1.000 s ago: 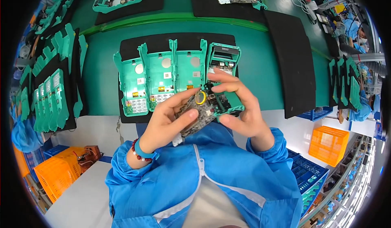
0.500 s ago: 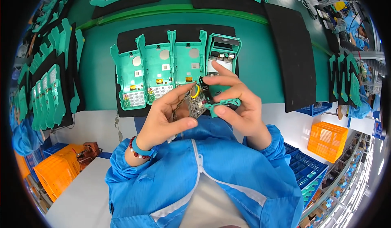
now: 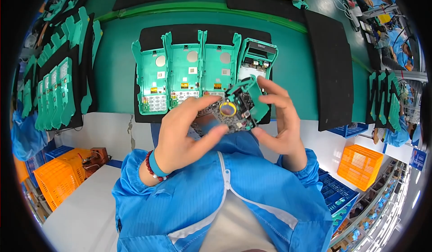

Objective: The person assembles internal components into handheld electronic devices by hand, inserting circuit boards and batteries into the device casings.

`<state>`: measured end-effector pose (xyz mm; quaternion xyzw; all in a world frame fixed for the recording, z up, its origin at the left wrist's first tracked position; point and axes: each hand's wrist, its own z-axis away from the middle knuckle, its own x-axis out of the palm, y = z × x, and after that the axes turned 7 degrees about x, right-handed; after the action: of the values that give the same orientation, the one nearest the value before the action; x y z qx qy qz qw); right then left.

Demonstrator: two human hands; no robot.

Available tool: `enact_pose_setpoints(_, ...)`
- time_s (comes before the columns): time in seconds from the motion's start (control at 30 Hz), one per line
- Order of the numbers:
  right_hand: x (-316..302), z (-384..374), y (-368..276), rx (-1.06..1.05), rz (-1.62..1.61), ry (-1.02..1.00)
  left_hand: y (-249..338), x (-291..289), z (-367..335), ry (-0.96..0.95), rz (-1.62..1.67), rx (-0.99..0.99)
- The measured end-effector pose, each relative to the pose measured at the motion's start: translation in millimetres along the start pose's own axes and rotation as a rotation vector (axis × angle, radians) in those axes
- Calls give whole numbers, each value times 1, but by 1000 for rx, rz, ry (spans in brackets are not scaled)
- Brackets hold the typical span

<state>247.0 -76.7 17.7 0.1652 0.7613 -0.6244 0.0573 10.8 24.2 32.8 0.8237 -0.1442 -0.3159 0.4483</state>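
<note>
My left hand [image 3: 177, 128] grips a bare circuit board [image 3: 237, 122] by its edge, thumb and fingers on opposite faces. A round part with a yellow ring stands out on the board. At the board's right end sits a green plastic end piece [image 3: 261, 103]. My right hand [image 3: 285, 123] holds that piece between the fingertips at its top and the thumb at its lower corner. Beyond my hands lie three open green housing shells [image 3: 219, 78] side by side, their lower ends partly covered by my left hand. A deeper green housing [image 3: 258, 54] with a dark bar stands right of them.
A black foam mat [image 3: 166, 32] lies under the shells on the green table [image 3: 292, 72]. Another black mat [image 3: 330, 72] is at the right. More green shells [image 3: 56, 90] line the left side. Orange crates [image 3: 360, 164] and blue crates [image 3: 335, 195] stand below table height.
The circuit board and green end piece have turned, so the yellow ring now faces up. My right hand's fingers have shifted to the piece's outer side. The whole view has swung slightly.
</note>
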Motion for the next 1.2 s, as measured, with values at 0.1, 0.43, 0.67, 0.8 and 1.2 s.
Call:
enact_pose_setpoints(0.1, 3, -4, -5, 50, 2, -37, -1, 8, 5, 23, 161, -211)
enact_pose_setpoints(0.43, 18, -8, -17, 78, 87, 64, -6, 17, 6, 30, 388, -395)
enact_pose_setpoints(0.67, 43, -13, -18, 79, 196, 171, 2, 25, 6, 43, 183, -267)
enact_pose_setpoints(0.8, 43, -9, -13, 58, 126, 234, 4, 26, 1, 44, 57, -101)
enact_pose_setpoints(1.2, 43, -11, -23, 26, 6, 109, -13, 15, 22, 154, 153, -267)
